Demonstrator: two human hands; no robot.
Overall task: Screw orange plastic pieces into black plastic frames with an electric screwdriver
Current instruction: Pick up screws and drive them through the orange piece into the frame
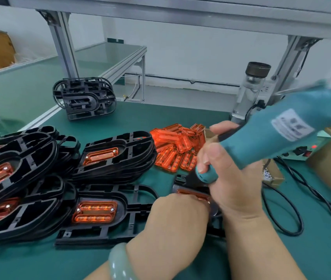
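At frame (182, 179), R grip (228, 179) wraps screwdriver (281, 138); L grip (178, 217) unclear, prob. touching orange piece (193, 194).

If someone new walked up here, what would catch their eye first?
The teal electric screwdriver, gripped in the right hand, slants across the right side. Beside it lies a bright pile of loose orange pieces, and black frames with orange pieces fitted are stacked on the left.

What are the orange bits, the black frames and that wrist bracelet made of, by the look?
Orange pieces: translucent glossy plastic, it seems; light glows through them. Black frames: matt moulded plastic, with thin ribs and openings. Bracelet: pale green, smooth, softly shiny; perhaps jade or glass, I cannot tell.
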